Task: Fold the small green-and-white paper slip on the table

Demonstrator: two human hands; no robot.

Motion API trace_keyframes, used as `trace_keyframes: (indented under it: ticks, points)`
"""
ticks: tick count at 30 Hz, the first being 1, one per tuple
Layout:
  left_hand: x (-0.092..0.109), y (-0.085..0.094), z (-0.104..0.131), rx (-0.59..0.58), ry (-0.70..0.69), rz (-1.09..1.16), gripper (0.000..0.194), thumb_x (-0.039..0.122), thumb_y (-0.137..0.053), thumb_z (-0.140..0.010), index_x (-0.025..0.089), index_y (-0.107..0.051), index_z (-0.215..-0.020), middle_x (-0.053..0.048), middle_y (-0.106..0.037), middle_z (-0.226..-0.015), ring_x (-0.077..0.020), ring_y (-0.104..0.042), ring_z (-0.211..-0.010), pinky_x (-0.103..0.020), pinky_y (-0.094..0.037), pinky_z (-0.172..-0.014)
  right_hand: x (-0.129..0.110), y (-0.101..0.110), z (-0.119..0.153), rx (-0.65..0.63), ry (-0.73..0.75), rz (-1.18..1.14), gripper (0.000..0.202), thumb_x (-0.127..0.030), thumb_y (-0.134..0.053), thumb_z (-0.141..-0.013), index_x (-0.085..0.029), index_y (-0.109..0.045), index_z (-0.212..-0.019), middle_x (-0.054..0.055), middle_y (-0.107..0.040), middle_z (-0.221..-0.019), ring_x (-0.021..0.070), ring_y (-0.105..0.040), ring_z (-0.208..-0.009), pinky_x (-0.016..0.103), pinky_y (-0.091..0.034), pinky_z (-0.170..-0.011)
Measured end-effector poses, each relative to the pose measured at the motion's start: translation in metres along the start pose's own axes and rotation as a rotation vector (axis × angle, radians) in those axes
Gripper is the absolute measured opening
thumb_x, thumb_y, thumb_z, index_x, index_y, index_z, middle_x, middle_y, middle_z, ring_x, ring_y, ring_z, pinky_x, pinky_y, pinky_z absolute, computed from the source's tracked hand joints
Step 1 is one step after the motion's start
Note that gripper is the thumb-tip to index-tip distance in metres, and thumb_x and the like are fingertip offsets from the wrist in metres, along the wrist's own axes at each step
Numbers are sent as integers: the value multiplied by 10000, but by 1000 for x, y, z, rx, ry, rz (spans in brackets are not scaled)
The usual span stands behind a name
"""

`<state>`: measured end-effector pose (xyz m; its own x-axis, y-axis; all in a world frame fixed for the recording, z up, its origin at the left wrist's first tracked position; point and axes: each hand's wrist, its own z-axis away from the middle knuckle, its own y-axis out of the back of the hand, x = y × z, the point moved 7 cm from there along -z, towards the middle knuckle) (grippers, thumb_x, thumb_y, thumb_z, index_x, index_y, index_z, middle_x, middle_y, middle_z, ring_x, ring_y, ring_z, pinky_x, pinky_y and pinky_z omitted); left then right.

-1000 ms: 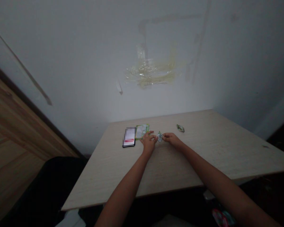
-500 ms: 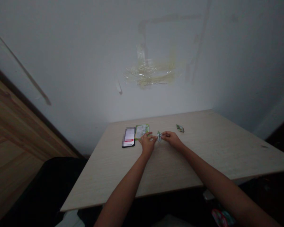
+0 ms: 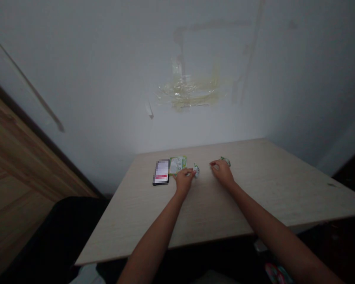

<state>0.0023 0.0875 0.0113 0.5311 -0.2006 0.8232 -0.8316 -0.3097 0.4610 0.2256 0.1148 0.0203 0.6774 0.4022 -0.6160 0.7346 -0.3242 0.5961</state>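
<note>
My left hand point(image 3: 184, 180) pinches a small crumpled green-and-white wrapper point(image 3: 196, 171) between thumb and fingers, low over the table. To its right, my right hand point(image 3: 224, 172) is held apart from the wrapper with its fingertips closed together; whether a tiny piece is between them is too small to make out. Just behind the right hand lies another small green packet point(image 3: 226, 160), partly covered by that hand. A flat green-and-white printed packet point(image 3: 177, 163) rests beyond my left hand, partly hidden by it.
A phone point(image 3: 161, 172) with a lit screen lies left of the flat packet on the pale wooden table point(image 3: 144, 213). The wall point(image 3: 112, 79) with peeling clear tape point(image 3: 192, 92) rises behind the table. A dark chair-like shape point(image 3: 62, 228) stands at the left.
My right hand has moved away from the wrapper to the right, in front of the other small packet. My left hand keeps the wrapper and has shifted slightly left.
</note>
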Motion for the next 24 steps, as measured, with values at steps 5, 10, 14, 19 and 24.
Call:
trace_keyframes:
  ticks: [5,10,14,19,24]
  points:
    - [-2,1,1,-10,36,-16,264,442,-624,-839,239,-789,-803,-36,-794,-919,-250,-676,-1022,-539,-305,-1124,21,21,2,84,-110,421,460,-202,-532,-870,-112,-620,-1312,203,-580,-1348,330,-459,-1277,437,-364,-1067]
    - [-1,1,2,-26,55,-57,265,459,-615,-846,259,-783,-803,-28,-798,-946,-262,-666,-1052,-643,-17,-1186,39,14,3,32,-203,497,560,-174,-469,-892,-11,-485,-1428,281,-450,-1485,351,-461,-1324,451,-346,-1094]
    - [0,2,3,-29,57,-59,254,447,-613,-849,263,-786,-823,-31,-796,-950,-263,-662,-1075,-648,-2,-1186,42,10,0,-16,-203,471,517,-156,-415,-916,-24,-512,-1406,259,-535,-1424,321,-535,-1276,429,-383,-1073]
    - [-2,0,2,-40,56,-77,253,442,-600,-854,278,-791,-845,-27,-796,-974,-265,-659,-1088,-651,47,-1183,31,5,-1,-64,-138,402,453,-119,-421,-907,-117,-636,-1306,186,-618,-1344,282,-592,-1194,377,-424,-1036]
    - [-3,-1,2,-43,59,-90,298,461,-567,-876,263,-782,-822,-33,-797,-923,-268,-671,-1043,-661,100,-1169,17,-5,0,-120,-74,297,446,-67,-476,-849,-169,-705,-1218,143,-650,-1276,259,-601,-1156,356,-428,-1030]
